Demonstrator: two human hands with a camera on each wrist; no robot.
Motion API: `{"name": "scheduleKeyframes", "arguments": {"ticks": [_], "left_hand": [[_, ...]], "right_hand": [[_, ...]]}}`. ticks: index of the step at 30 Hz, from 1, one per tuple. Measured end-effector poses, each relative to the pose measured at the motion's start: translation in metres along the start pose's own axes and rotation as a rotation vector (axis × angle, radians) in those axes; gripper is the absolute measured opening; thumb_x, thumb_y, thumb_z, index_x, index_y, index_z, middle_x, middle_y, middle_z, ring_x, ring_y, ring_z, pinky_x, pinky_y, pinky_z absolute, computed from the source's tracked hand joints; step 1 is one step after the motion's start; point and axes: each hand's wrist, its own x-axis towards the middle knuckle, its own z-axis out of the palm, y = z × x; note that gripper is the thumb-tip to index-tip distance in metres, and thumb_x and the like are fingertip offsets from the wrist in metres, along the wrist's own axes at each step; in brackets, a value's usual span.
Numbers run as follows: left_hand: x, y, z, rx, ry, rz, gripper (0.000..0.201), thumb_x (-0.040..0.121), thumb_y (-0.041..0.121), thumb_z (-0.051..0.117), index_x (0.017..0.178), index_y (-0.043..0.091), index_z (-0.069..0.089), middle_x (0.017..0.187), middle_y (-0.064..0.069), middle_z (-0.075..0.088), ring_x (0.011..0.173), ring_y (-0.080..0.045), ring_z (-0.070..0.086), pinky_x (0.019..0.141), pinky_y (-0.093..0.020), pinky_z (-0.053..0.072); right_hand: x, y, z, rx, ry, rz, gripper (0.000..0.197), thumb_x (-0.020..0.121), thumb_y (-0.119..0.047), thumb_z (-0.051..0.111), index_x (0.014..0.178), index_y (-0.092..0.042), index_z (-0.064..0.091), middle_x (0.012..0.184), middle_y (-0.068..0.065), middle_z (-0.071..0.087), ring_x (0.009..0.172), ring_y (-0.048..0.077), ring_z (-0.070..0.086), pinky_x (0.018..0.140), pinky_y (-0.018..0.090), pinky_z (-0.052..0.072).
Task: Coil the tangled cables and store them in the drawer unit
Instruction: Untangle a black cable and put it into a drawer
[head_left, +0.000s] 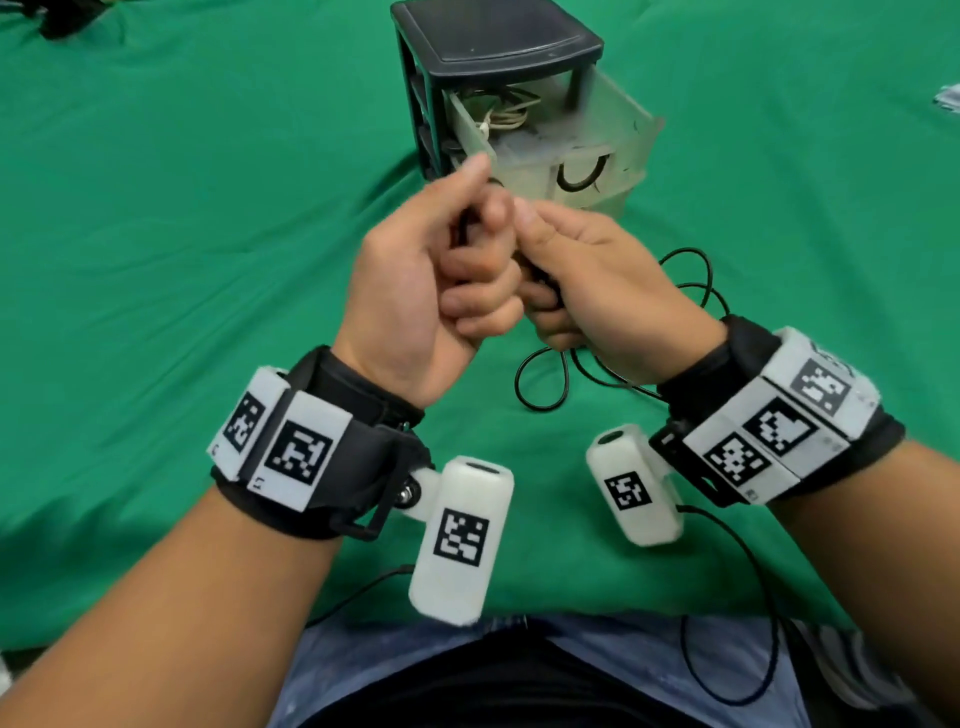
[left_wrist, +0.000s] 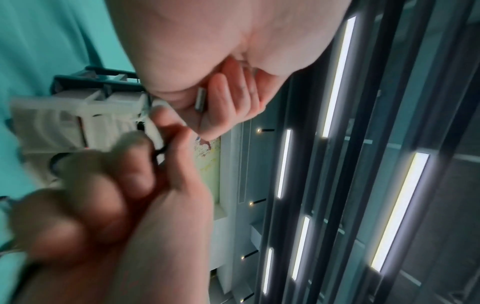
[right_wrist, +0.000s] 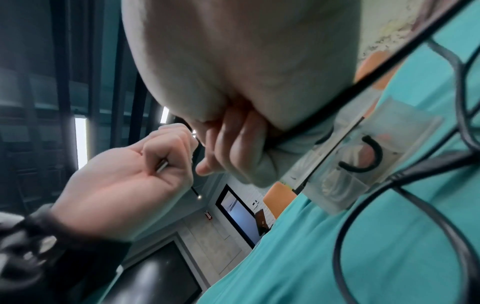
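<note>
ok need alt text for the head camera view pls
Two hands, left hand and right hand, grip a black cable together above a green cloth. Behind them stands a dark drawer unit, its clear top drawer pulled open.

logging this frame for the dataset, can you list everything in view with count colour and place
black cable: one, black, loose loops on the cloth by the right wrist, one end held between both hands
drawer unit: one, dark frame, far centre, top clear drawer pulled open
pale cable: one bundle, whitish, inside the open drawer
green cloth: one, covers the table
left hand: grips the cable's metal plug
right hand: grips the black cable
</note>
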Motion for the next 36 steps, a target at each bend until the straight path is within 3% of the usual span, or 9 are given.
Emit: {"name": "scheduleKeyframes", "arguments": {"ticks": [11, 14, 18, 20, 24, 28, 29, 32, 36], "left_hand": [[0.016, 0.026, 0.009, -0.222, 0.182, 0.272, 0.029, 0.104, 0.022, 0.038, 0.116, -0.001, 0.051, 0.067, 0.005, 0.028, 0.050, -0.007, 0.022, 0.048, -0.022, 0.026], [0.020, 0.024, 0.011, -0.005, 0.243, 0.445, 0.004, 0.099, 0.010, 0.048, 0.100, 0.006, 0.048, 0.070, 0.001, 0.023, 0.056, -0.011, 0.019, 0.050, -0.025, 0.025], [0.027, 0.020, -0.008, 0.428, 0.280, 0.590, 0.037, 0.091, 0.002, 0.052, 0.128, 0.002, 0.044, 0.068, 0.006, 0.030, 0.056, -0.006, 0.028, 0.054, -0.025, 0.028], [0.026, 0.019, -0.017, 0.611, 0.277, 0.559, 0.034, 0.091, 0.003, 0.053, 0.124, 0.000, 0.050, 0.069, 0.007, 0.033, 0.057, -0.004, 0.031, 0.057, -0.021, 0.030], [0.018, 0.011, -0.029, 0.946, 0.184, 0.402, 0.021, 0.098, 0.015, 0.050, 0.105, 0.000, 0.062, 0.058, 0.022, 0.051, 0.056, 0.006, 0.044, 0.060, -0.008, 0.033], [0.014, 0.005, -0.032, 1.045, 0.068, 0.218, 0.045, 0.099, 0.042, 0.042, 0.078, 0.006, 0.061, 0.051, 0.016, 0.046, 0.051, 0.002, 0.038, 0.055, -0.019, 0.031], [0.013, 0.004, -0.032, 1.046, 0.038, 0.199, 0.050, 0.100, 0.043, 0.039, 0.070, 0.007, 0.055, 0.051, 0.014, 0.042, 0.051, -0.001, 0.035, 0.054, -0.021, 0.030], [0.009, 0.001, -0.032, 1.052, 0.015, 0.167, 0.049, 0.101, 0.045, 0.034, 0.058, 0.021, 0.038, 0.052, 0.012, 0.033, 0.051, -0.008, 0.028, 0.051, -0.028, 0.025], [0.006, -0.003, -0.029, 0.964, 0.019, 0.114, 0.050, 0.099, 0.055, 0.029, 0.057, 0.027, 0.034, 0.055, 0.012, 0.027, 0.054, -0.012, 0.025, 0.048, -0.025, 0.024]], "right_hand": [[-0.010, -0.006, 0.016, -0.300, -0.116, -0.013, 0.037, 0.108, -0.024, 0.036, 0.083, -0.011, 0.060, 0.052, -0.004, 0.032, 0.039, 0.002, 0.027, 0.040, 0.012, 0.025], [-0.014, -0.009, 0.022, -0.538, -0.190, -0.030, 0.036, 0.106, -0.029, 0.041, 0.087, -0.015, 0.069, 0.055, -0.005, 0.040, 0.047, 0.007, 0.035, 0.046, 0.018, 0.031], [-0.020, -0.009, 0.026, -0.768, -0.279, -0.041, 0.031, 0.103, -0.033, 0.047, 0.090, -0.017, 0.069, 0.061, -0.005, 0.055, 0.057, 0.005, 0.044, 0.056, 0.017, 0.035], [-0.021, -0.010, 0.022, -0.785, -0.261, -0.065, 0.027, 0.101, -0.033, 0.052, 0.091, -0.016, 0.070, 0.064, 0.000, 0.058, 0.057, 0.007, 0.042, 0.054, 0.019, 0.034], [-0.020, -0.015, 0.009, -0.767, -0.164, -0.132, 0.019, 0.096, -0.029, 0.062, 0.087, -0.020, 0.075, 0.049, -0.015, 0.049, 0.051, 0.004, 0.044, 0.051, 0.016, 0.031], [-0.017, -0.024, -0.002, -0.709, -0.058, -0.193, 0.015, 0.093, -0.026, 0.068, 0.084, -0.017, 0.076, 0.052, -0.016, 0.055, 0.052, -0.006, 0.044, 0.055, 0.015, 0.035], [-0.016, -0.026, -0.004, -0.699, -0.034, -0.212, 0.015, 0.092, -0.027, 0.069, 0.085, -0.016, 0.077, 0.059, -0.013, 0.063, 0.057, -0.006, 0.046, 0.058, 0.024, 0.042], [-0.015, -0.034, -0.012, -0.655, 0.044, -0.267, 0.011, 0.088, -0.028, 0.074, 0.087, -0.018, 0.078, 0.078, 0.002, 0.076, 0.068, 0.018, 0.065, 0.070, 0.041, 0.054], [-0.011, -0.040, -0.016, -0.626, 0.135, -0.340, 0.020, 0.079, -0.035, 0.081, 0.083, -0.015, 0.078, 0.076, 0.021, 0.070, 0.063, 0.034, 0.059, 0.062, 0.049, 0.050]]}}
